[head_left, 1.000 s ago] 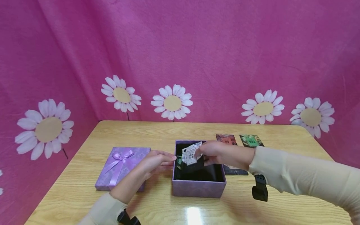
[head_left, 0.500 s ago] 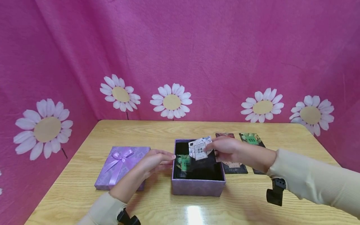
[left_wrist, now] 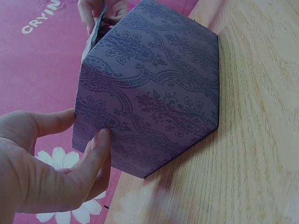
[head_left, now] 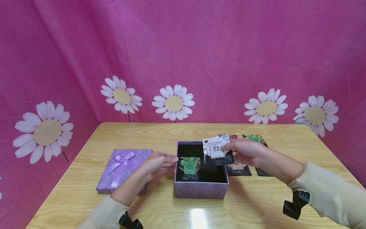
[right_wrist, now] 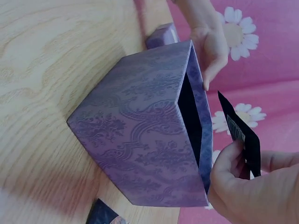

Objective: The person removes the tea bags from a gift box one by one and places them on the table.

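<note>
My right hand [head_left: 249, 153] pinches a black tea packet with a white label [head_left: 216, 147] between thumb and fingers, above the right side of the purple gift box [head_left: 201, 190]. Seen in the right wrist view, that tea packet [right_wrist: 240, 130] is edge-on, just beyond the box's opening. Inside the box, at its left, lies a green-labelled tea packet [head_left: 189, 168]. My left hand [head_left: 159, 163] touches the box's left wall; the left wrist view shows the thumb at the rim and the fingertips [left_wrist: 103, 137] resting on the patterned side.
Left of the box lies its purple lid [head_left: 123, 170] with a ribbon bow. On the right, more tea packets lie on the wooden table [head_left: 154, 135]: one with a pinkish label [head_left: 239, 169] and a green one [head_left: 254, 138], partly hidden by my right hand. A pink flowered cloth [head_left: 223, 63] hangs behind.
My right hand has lifted the white-labelled tea packet up out of the box and moved it right, uncovering the green packet inside. The left hand has stayed at the box's left wall.
</note>
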The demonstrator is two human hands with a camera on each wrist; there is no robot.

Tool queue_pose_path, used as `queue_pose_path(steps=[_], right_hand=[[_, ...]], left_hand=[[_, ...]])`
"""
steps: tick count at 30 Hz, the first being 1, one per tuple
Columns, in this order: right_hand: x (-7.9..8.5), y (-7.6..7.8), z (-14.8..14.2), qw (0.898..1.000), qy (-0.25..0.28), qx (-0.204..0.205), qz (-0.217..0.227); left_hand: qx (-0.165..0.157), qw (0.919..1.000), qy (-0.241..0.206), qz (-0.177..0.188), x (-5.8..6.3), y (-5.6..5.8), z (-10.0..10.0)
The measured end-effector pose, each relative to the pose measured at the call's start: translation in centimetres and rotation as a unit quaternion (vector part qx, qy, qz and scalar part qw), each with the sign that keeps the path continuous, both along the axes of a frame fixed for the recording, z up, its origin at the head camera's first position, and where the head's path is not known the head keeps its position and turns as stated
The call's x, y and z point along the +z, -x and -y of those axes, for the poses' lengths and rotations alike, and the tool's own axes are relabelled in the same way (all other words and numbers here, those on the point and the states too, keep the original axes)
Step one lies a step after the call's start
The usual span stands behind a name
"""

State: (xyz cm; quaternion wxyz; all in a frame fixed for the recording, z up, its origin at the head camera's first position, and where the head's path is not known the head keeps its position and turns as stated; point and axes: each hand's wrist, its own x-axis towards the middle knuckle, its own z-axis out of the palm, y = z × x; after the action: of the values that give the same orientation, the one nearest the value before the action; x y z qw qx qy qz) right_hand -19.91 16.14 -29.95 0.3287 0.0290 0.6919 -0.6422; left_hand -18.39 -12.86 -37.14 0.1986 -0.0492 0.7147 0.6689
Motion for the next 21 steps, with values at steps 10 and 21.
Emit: queue_pose_path(steps=[10, 21], right_hand=[[-1.6, -0.7, -2.4, 0.996, 0.066, -0.048, 0.027], [-4.6, -1.5, -5.8, 0.984, 0.147, -0.079, 0.062]], left_hand=[[-0.007, 0.9999, 0.012, -0.002, 0.0, 0.0, 0.0], [0.003, 0.9999, 0.014, 0.001, -0.2, 0.0, 0.0]])
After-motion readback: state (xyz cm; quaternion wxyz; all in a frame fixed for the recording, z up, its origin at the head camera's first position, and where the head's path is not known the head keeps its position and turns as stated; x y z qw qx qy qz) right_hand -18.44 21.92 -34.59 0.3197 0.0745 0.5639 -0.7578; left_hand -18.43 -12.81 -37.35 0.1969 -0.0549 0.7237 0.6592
